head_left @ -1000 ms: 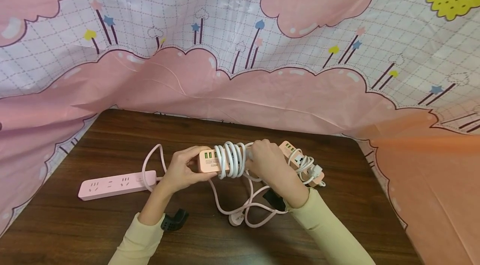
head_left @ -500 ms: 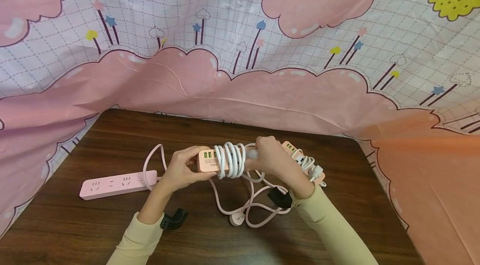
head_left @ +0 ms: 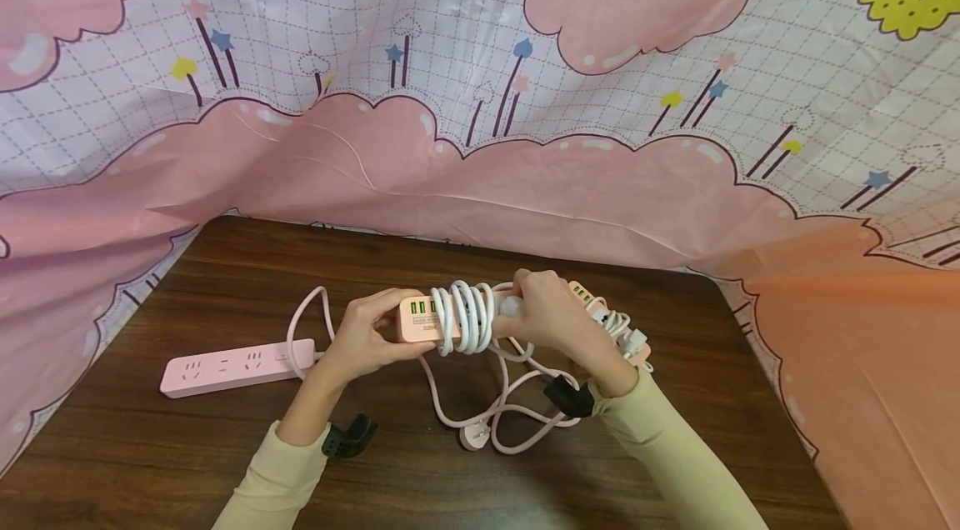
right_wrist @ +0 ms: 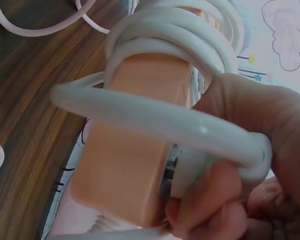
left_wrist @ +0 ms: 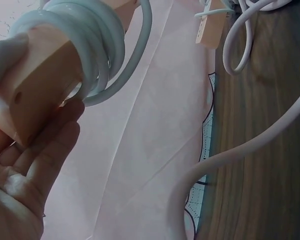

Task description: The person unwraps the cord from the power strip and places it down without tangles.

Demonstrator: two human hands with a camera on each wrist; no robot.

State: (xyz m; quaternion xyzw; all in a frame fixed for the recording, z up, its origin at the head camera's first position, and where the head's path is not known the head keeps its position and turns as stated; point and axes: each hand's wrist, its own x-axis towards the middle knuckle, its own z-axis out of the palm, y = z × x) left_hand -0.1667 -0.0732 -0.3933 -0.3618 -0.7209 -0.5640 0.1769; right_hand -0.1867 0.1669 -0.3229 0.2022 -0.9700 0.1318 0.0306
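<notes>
Snugly wound, a peach power strip point(head_left: 420, 322) hung above the desk point(head_left: 405, 480) between two hands

The left hand point(head_left: 369, 337) gripped the strip's left end, its fingers point(left_wrist: 54, 152) and thumb pinching it from opposite sides, close to the row of green USB ports. A thick white cord point(head_left: 468, 318) circled the strip's middle in several loops. At the other end, the right hand point(head_left: 553, 312) pinched the cord's white plug point(right_wrist: 187, 172) between thumb and fingers, against the strip's side; metal prongs showed between the two, though how far they had gone in could not be told. Below, a pink cord point(head_left: 513, 452) curled over the desk from a pink power strip point(head_left: 225, 369) on the left, with a round pink plug point(head_left: 474, 435) near the middle. Just past the right hand lay a second peach strip point(head_left: 581, 294), wrapped in its own thin white cord point(head_left: 617, 325). Behind everything hung a cloud-patterned cloth point(head_left: 345, 172)
</notes>
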